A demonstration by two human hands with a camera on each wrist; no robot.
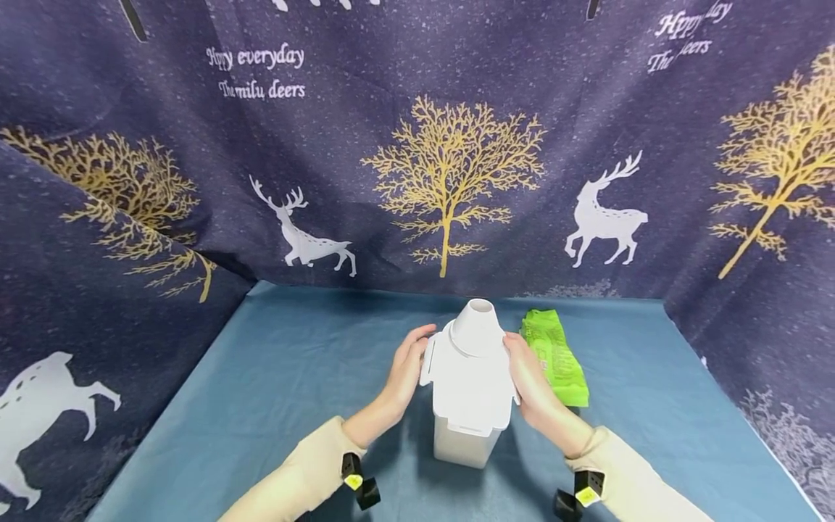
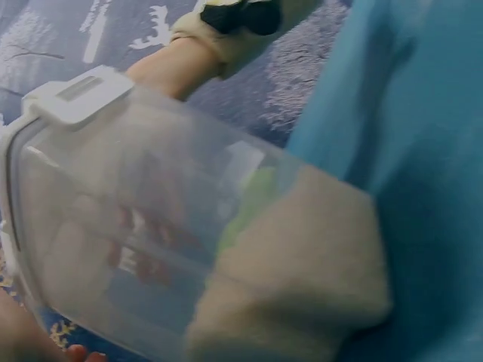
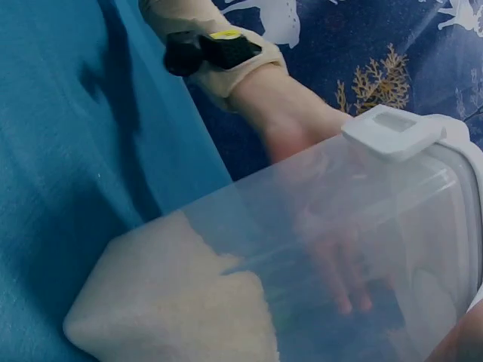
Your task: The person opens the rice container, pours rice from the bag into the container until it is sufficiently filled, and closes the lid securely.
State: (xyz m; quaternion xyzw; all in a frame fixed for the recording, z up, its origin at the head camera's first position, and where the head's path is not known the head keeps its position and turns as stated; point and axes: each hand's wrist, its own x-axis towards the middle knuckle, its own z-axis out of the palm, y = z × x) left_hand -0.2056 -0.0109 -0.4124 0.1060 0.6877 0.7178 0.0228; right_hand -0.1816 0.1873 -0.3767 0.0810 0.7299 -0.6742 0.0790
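Note:
A tall translucent storage container [image 1: 459, 448] stands on the cloth, with a white lid [image 1: 472, 384] and a cone-shaped spout [image 1: 478, 330] on top. Whitish grains [image 3: 196, 302], perhaps rice, show through the lower part of its wall. My left hand [image 1: 403, 370] holds the container high on its left side, by the lid. On the opposite side my right hand [image 1: 531, 373] grips it at about the same height. Side latches, such as the white latch [image 3: 396, 132], stick out from the lid. Through the clear wall some fingers [image 3: 339, 271] are visible, partly blurred.
A bright green packet [image 1: 556, 359] lies just right of the container, near my right hand. Blue cloth [image 1: 313, 348] covers the table. Dark curtains [image 1: 391, 217] printed with deer and trees hang behind and at both sides.

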